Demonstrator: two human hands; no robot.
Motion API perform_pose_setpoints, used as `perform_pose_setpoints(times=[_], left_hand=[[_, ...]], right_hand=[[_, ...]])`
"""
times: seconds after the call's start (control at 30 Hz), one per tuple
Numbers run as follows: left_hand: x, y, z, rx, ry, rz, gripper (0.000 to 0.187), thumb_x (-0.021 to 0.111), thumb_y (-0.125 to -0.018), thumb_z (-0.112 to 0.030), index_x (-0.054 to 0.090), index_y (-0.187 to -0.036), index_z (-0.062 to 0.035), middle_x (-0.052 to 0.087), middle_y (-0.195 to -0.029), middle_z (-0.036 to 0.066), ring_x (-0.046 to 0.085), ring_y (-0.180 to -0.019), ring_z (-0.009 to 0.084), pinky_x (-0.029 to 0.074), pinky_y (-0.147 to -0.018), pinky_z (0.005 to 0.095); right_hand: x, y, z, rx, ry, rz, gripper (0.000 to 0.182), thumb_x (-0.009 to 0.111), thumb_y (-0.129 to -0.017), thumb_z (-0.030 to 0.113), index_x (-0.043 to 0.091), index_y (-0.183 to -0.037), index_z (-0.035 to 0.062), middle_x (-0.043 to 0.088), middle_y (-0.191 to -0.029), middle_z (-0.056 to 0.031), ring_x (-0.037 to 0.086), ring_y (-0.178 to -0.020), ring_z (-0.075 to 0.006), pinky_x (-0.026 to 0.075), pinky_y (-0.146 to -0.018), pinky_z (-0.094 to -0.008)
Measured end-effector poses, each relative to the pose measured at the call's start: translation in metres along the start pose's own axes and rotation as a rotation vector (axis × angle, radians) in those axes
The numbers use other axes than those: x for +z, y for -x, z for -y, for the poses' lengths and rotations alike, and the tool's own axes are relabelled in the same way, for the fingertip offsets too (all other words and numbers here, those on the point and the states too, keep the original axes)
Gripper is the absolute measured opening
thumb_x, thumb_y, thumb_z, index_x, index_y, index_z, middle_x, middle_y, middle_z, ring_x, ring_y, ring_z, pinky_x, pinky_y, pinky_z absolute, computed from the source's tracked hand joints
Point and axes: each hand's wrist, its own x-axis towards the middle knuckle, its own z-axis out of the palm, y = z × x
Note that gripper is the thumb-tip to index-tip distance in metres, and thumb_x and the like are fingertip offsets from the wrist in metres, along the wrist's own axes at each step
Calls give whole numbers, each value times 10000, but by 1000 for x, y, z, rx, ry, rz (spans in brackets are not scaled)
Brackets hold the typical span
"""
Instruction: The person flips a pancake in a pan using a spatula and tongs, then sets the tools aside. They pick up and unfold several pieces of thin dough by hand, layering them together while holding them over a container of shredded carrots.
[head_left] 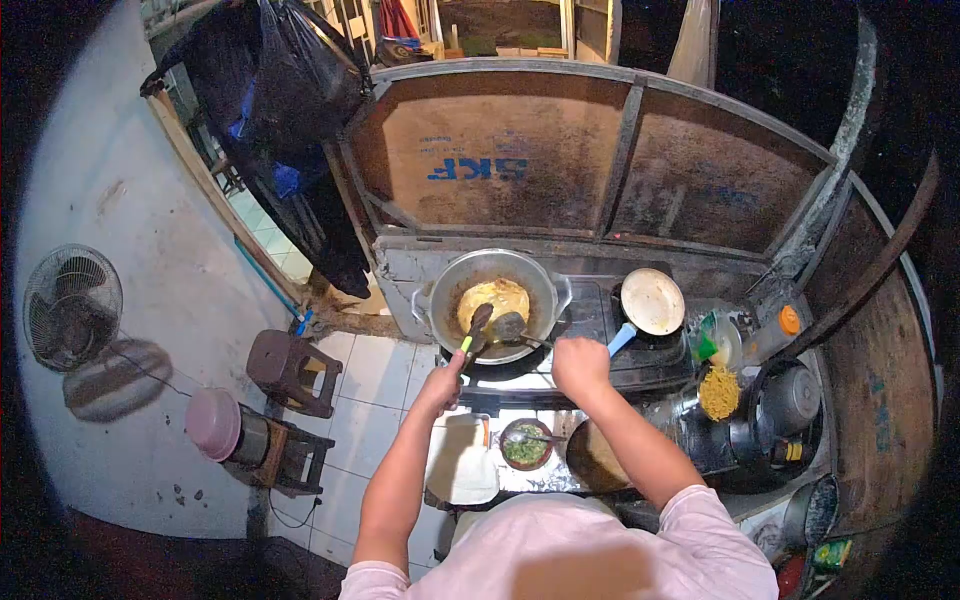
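A large metal wok (434,290) with two side handles sits on the stove (590,345). Inside it lies a yellow, egg-like round of food (497,291) in shallow oil. My left hand (438,390) is closed round a tool with a green-and-black handle (467,343); its dark spatula-like head reaches into the wok. Over the wok's right rim, my right hand (582,367) grips a metal cooking utensil (509,327) with a broad dark head, perhaps a turner or ladle. Both heads are close together at the near edge of the food.
Right of the wok rests a frying pan (652,302) with a blue handle. Yellow noodles (718,393) lie farther right. In front are a white tray (464,470) and a bowl of green paste (526,453). Stools (290,368) and a fan (72,307) stand left.
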Motion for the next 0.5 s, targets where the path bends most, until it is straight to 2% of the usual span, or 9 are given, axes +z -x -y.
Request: perform_pose_setpoints(times=[0.03,0.23,0.5], left_hand=[[0,-1,0,-2,0,1,636,490,-890,-635,461,-609,-65,390,-478,23,382,-361,163,290,-345,333],[2,-22,0,82,-144,-27,665,469,-879,-666,459,-594,-66,418,-483,40,415,-368,177,319,-356,342],[-1,-17,-7,31,-66,13,601,469,-870,-683,491,-676,-115,351,-486,-25,339,-373,136,305,-363,326]], right_hand=[[-6,-1,0,16,18,57,121,584,-721,120,692,-707,68,681,-725,-164,688,-688,-309,544,-594,-411],[-2,-18,1,14,36,66,144,587,-722,141,704,-692,63,689,-743,-168,694,-707,-307,544,-617,-422],[5,-19,-7,-9,27,23,149,577,-746,129,706,-692,78,688,-727,-150,696,-696,-295,547,-584,-418]])
